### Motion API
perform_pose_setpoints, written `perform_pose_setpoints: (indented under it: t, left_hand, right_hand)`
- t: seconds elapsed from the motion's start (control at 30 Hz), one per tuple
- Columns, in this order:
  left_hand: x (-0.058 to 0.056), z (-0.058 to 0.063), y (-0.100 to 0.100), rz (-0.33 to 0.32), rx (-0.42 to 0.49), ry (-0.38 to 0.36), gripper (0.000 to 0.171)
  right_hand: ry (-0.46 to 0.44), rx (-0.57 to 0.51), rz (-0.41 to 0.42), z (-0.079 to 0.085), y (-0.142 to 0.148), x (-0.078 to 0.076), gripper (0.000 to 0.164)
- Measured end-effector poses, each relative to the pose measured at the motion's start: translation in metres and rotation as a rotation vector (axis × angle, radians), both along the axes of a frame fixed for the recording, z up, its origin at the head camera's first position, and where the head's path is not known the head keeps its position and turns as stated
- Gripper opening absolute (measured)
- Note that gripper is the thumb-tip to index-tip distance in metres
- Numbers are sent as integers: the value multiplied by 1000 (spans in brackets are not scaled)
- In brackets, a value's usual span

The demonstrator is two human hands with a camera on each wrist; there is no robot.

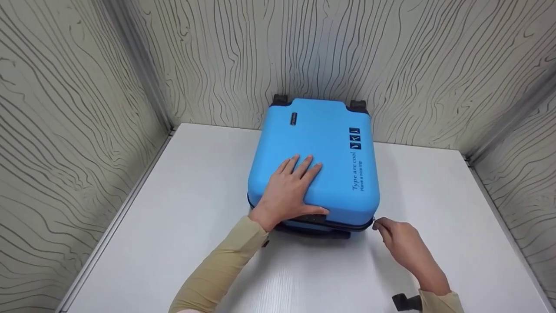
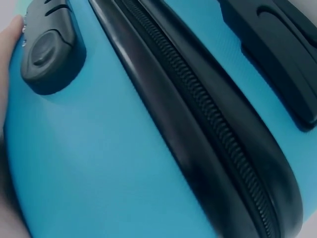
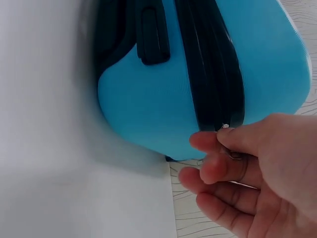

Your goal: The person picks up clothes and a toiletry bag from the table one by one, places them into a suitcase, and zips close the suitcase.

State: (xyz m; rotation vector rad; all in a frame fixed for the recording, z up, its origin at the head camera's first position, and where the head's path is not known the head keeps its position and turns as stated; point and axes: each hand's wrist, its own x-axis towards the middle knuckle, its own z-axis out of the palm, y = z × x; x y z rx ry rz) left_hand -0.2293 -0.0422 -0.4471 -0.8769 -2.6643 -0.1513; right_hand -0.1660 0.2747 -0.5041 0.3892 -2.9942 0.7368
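A light blue hard-shell suitcase (image 1: 319, 134) lies flat on the table, its wheels towards the back wall. My left hand (image 1: 286, 191) rests on its top shell with fingers spread, the thumb along the near edge. At the near right corner my right hand (image 1: 404, 243) pinches a small metal zipper pull (image 3: 226, 126) between thumb and forefinger, other fingers loosely bent. The zipper (image 2: 198, 101) runs between black trim strips, its teeth meshed in the left wrist view. Beside it are a dark combination lock (image 2: 52, 52) and a black carry handle (image 2: 277, 59).
The white table (image 1: 204, 174) extends on both sides of the suitcase. Pale wood-grain panels (image 1: 226, 56) enclose it at the back, left and right. A black device (image 1: 406, 302) sits at the right wrist.
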Motion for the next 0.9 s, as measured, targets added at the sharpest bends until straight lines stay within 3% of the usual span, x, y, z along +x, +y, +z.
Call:
perform_pose_setpoints:
  t: [0.4,0.63,0.9]
  left_hand:
    - [0,1,2,5,-5,4,114]
    - [0,0,3,15,13,35,113]
    - [2,-1,5,22,-2,16,114]
  right_hand:
    - [-100,-63,-46,-3,-17,19,21]
    - [-146,-99,20,-7,-40,24,16]
    - [-149,-121,56,-14,-69,23,18]
